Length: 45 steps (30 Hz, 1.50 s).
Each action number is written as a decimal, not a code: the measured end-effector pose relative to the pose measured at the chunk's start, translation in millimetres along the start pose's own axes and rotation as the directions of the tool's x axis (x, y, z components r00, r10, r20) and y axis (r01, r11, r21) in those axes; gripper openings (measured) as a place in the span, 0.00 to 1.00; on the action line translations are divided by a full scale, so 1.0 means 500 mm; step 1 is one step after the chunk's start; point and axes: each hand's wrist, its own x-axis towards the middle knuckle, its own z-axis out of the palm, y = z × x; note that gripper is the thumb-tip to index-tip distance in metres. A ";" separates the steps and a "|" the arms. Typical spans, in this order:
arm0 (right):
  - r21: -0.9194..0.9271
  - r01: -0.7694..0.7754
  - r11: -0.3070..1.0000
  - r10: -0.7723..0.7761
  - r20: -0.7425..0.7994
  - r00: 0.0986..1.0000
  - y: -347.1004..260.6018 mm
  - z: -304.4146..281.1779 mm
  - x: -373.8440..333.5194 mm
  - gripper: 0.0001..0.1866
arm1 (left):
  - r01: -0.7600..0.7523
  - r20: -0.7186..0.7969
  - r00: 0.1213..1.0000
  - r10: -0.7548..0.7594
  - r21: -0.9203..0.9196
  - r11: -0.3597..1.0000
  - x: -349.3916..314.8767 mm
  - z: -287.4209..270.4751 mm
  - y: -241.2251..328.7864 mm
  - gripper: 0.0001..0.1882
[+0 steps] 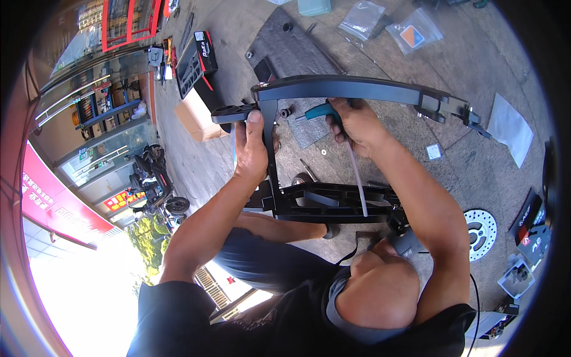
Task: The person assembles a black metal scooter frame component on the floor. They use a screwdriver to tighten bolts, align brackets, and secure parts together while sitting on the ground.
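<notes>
A black metal vehicle frame (351, 88) spans the middle, its long curved beam running across the top. My left hand (252, 149) is closed around the frame's left end, thumb pressed up against a flat black bracket (233, 113). Just under the beam, my right hand (360, 126) grips a T-handle hex key (321, 111) with a teal handle. The key's long shaft slants down from the hand, its end overlapping the black lattice section (333, 202) of the frame; whether it touches cannot be told. A small dark bushing (285, 112) shows between my hands.
A grey mat (291, 50) with small parts lies beyond the beam. Left of it are a black tool case (193, 65) and a cardboard box (196, 118). Plastic bags (414, 33) lie at the upper right, a brake disc (479, 234) at the right. A motorcycle (153, 181) stands far left.
</notes>
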 end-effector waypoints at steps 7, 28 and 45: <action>0.233 -0.090 0.968 0.100 -0.031 0.995 0.022 0.034 -0.030 0.14 | 0.019 0.024 1.000 -0.020 0.043 0.999 0.005 0.003 0.002 0.28; 0.280 -0.205 0.938 0.178 0.121 0.977 -0.001 0.063 -0.034 0.14 | -0.023 0.000 1.000 0.023 0.137 0.990 0.002 0.009 0.008 0.28; -0.283 0.239 0.929 -0.321 -0.294 0.900 0.056 0.089 -0.012 0.20 | -0.024 -0.004 1.000 0.025 0.155 0.988 -0.002 0.024 0.010 0.26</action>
